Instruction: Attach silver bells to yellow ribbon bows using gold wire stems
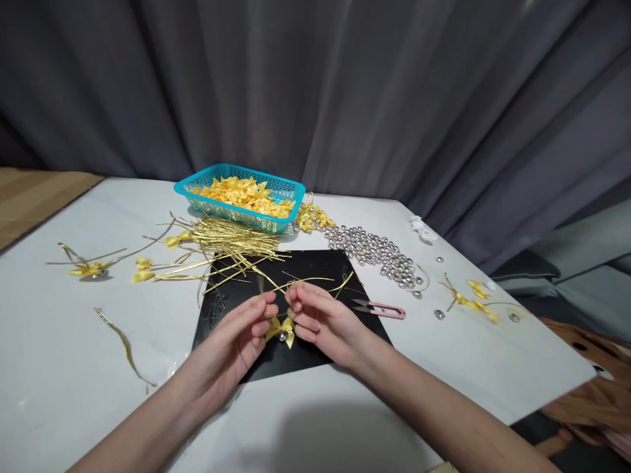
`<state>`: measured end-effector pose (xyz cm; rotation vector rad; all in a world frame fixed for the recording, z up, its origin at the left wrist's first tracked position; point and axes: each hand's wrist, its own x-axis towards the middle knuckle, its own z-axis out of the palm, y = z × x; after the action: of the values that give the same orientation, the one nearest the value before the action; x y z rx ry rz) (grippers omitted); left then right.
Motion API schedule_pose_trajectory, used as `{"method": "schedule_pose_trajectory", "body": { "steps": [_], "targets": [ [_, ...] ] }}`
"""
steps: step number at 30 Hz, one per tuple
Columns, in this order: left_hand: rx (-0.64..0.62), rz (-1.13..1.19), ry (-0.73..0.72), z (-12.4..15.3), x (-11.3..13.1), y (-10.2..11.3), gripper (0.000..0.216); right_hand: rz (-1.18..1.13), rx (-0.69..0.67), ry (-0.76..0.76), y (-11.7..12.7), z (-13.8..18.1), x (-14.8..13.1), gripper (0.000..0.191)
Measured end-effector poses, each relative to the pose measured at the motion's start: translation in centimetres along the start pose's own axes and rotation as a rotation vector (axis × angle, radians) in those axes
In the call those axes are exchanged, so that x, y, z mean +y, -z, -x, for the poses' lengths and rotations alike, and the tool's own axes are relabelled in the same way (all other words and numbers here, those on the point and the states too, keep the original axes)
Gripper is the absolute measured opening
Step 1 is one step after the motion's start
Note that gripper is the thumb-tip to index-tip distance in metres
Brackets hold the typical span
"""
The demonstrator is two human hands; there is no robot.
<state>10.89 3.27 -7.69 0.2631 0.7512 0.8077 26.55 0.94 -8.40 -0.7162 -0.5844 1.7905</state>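
Note:
My left hand (241, 335) and my right hand (328, 322) face each other over a black mat (305, 364), fingers curled into pinches. A thin gold cord (282, 288) runs between their fingertips, and a blurred strand stands up by the left fingers. Just below, between the hands, is a yellow ribbon bow (288, 326) with a round silver bead (281, 336) at its middle. Whether the bow hangs from the cord or rests on the mat, I cannot tell. Right of my right hand lie pink-handled thread snips (389, 311), blades pointing left.
A turquoise basket (236, 211) of yellow bows stands at the back, behind a pile of gold cords (231, 238). Many silver beads (374, 249) spread to the right. Bows with cords (89, 269) lie left, others (476, 304) right. Grey curtains (315, 85) hang behind the white table (59, 368).

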Motion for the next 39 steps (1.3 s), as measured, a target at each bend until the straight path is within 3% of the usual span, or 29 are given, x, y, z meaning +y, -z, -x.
{"method": "schedule_pose_trajectory", "body": {
  "steps": [3,7,10,18,23,28,34,39],
  "targets": [
    [-0.006,-0.040,0.018,0.0,0.0,0.1,0.027,-0.028,0.031,-0.032,0.0,0.0,-0.1,0.014],
    [-0.129,-0.146,0.022,-0.2,-0.1,0.4,0.012,-0.097,0.078,-0.086,0.3,-0.1,-0.1,0.017],
    [-0.173,-0.230,0.030,-0.3,-0.4,0.7,0.024,-0.074,0.090,-0.081,0.5,-0.2,-0.1,0.017],
    [-0.136,-0.300,-0.107,-0.8,-0.7,0.9,0.028,0.092,0.072,-0.018,0.9,-0.6,-0.4,0.011],
    [-0.074,-0.292,-0.104,-0.8,-0.8,1.0,0.034,0.140,0.069,-0.001,1.0,-0.5,0.0,0.013],
    [-0.094,-0.383,-0.147,-0.8,-0.9,1.1,0.032,0.160,0.031,0.003,0.9,-0.5,0.1,0.009],
    [-0.137,-0.610,-0.206,-0.6,-0.4,1.0,0.033,0.174,-0.108,0.015,0.5,0.0,-0.4,0.014],
    [-0.143,-0.824,-0.296,-0.2,-0.2,0.7,0.028,0.458,-0.141,0.128,0.6,0.2,-0.7,0.018]
  ]
}}
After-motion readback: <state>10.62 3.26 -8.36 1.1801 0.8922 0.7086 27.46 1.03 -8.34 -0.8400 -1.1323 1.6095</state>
